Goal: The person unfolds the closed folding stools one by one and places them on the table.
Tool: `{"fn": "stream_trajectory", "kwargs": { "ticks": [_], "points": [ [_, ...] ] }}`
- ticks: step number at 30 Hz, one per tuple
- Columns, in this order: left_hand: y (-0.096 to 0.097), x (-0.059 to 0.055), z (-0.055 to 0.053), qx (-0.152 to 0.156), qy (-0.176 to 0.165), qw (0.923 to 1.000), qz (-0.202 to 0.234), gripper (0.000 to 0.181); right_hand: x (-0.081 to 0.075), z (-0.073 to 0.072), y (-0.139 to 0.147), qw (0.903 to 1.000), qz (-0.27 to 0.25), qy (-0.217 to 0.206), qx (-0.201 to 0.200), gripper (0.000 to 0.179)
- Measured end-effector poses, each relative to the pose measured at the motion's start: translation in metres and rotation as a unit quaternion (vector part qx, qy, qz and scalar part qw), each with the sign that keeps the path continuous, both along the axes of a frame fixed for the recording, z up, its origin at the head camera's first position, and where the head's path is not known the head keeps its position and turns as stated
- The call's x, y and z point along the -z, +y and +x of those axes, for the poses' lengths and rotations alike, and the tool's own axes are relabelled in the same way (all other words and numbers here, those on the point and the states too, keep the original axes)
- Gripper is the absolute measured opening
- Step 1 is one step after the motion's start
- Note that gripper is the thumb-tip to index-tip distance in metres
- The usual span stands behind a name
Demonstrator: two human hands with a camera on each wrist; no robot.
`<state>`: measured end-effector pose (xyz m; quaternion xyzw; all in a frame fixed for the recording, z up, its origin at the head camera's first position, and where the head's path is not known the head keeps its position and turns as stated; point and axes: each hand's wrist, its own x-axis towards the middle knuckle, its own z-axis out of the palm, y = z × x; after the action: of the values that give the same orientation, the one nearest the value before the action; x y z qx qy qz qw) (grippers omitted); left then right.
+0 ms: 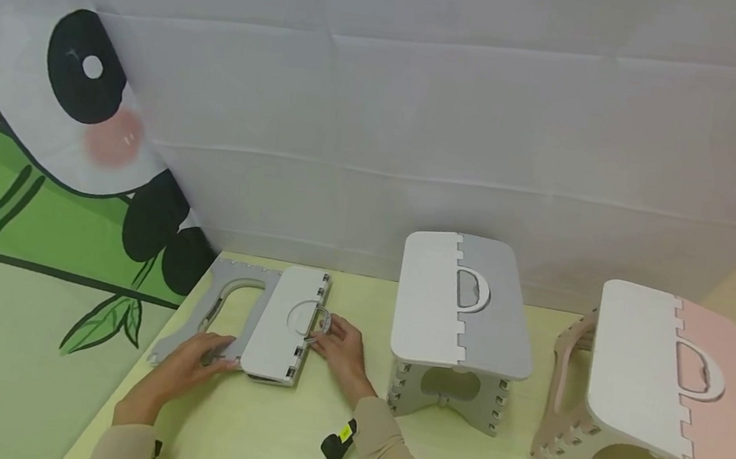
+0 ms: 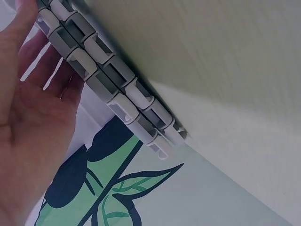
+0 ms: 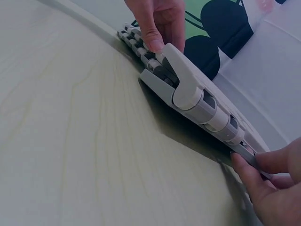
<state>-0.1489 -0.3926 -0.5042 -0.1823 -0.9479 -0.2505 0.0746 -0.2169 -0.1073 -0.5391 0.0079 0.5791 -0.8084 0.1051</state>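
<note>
A folded step stool (image 1: pixel 276 325) with a white and grey top lies flat at the left of the table in the head view, its grey legs spread to the left. My left hand (image 1: pixel 189 364) grips its near side, fingers over the grey leg panel. At the handle side, my right hand (image 1: pixel 342 349) pinches the edge by the handle ring (image 1: pixel 322 322). In the right wrist view, thumb and fingers (image 3: pixel 249 176) close on the edge, which is tilted up off the table. Hinge knuckles (image 2: pixel 101 66) run beside my left palm in the left wrist view.
A standing white-and-grey stool (image 1: pixel 428 298) is right of my right hand. Farther right stands a white-and-pink stool (image 1: pixel 641 362). A small black object with a yellow label (image 1: pixel 338 442) lies by the right sleeve. A printed curtain (image 1: pixel 383 109) hangs behind the table (image 1: pixel 273 440).
</note>
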Motion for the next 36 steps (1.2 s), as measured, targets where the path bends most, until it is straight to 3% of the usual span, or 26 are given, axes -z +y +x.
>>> {"fn": "stream_trajectory", "kwargs": {
  "ticks": [5, 13, 28, 36],
  "points": [
    [0.001, -0.003, 0.003, 0.006, -0.008, 0.9999, -0.007, 0.041, -0.002, 0.001, 0.001, 1.0, 0.004, -0.004, 0.003, 0.053],
    [0.004, -0.008, 0.002, 0.026, 0.016, 0.9995, -0.001, 0.042, -0.006, 0.002, 0.005, 0.9999, -0.007, -0.009, 0.009, 0.055],
    [0.008, -0.009, 0.007, 0.002, -0.039, 0.9993, 0.002, 0.047, -0.008, 0.002, 0.009, 0.9999, 0.001, -0.009, -0.013, 0.053],
    [0.012, -0.009, 0.011, 0.009, -0.032, 0.9994, -0.008, 0.051, -0.009, 0.002, 0.012, 0.9997, 0.0, -0.012, -0.02, 0.051]
  ]
}}
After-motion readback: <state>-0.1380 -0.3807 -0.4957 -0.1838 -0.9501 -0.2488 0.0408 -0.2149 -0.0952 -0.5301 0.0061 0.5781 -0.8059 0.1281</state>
